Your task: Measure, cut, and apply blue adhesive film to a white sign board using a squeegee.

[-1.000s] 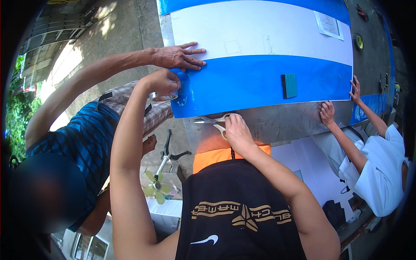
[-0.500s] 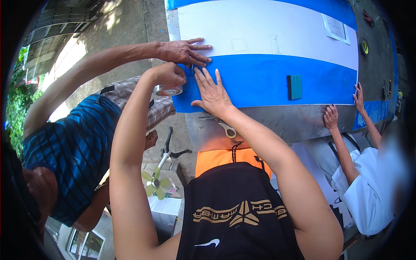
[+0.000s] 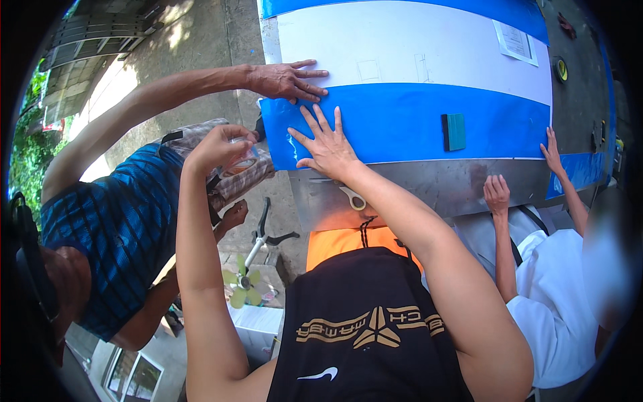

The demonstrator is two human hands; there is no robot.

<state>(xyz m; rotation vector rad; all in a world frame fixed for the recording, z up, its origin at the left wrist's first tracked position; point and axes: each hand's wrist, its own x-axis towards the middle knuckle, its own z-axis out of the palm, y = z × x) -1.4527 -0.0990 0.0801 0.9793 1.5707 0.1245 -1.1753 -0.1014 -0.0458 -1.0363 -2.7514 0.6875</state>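
Observation:
My left hand (image 3: 222, 149) is closed around a roll of clear tape (image 3: 242, 165), just off the left edge of the blue-and-white sheet. My right hand (image 3: 329, 151) lies flat with spread fingers on the blue band (image 3: 395, 120) near its left end. Beside its thumb a shiny streak shows on the blue, perhaps a bit of clear tape. A co-worker's hand (image 3: 287, 80) presses the sheet at the border between white and blue. Scissors with a pale handle (image 3: 352, 198) lie on the metal surface below my right wrist.
A teal and black block (image 3: 454, 132) rests on the blue band. A printed paper (image 3: 516, 43) lies at the far right, near a tape roll (image 3: 561, 70). Another person's hand (image 3: 552, 153) touches the sheet's right corner. A small fan (image 3: 244, 281) stands below my left arm.
My left hand has drawn back from the sheet's left edge, toward the lower left, with the tape. My right hand's fingers have spread wider. One hand of the person at right has shifted left.

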